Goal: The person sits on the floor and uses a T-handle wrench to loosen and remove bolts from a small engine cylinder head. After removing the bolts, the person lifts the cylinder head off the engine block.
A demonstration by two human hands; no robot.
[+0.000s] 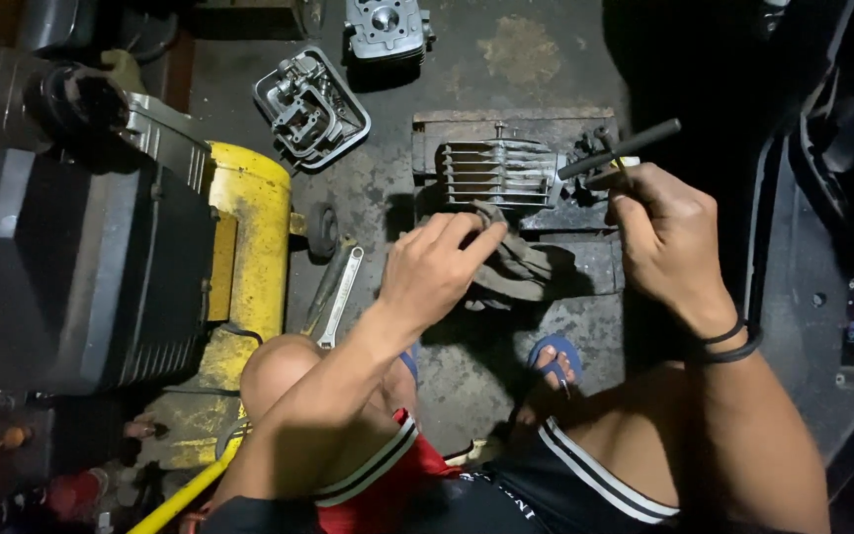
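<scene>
A repair workshop, plainly: oil-stained concrete floor [506, 59] strewn with engine parts, a finned cylinder [494, 174], a valve cover [310, 107], a wrench [341, 297], beside a yellow compressor tank [249, 247].

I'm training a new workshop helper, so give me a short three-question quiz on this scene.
1. True or false: the left hand rests on a grey rag.
2. What does the right hand hold? A) a dark rod-shaped tool B) a hammer C) a paint can
3. Which tool lies on the floor beside the yellow tank?

Key:
1. True.
2. A; its tip is at the finned cylinder block.
3. An adjustable wrench.
</scene>
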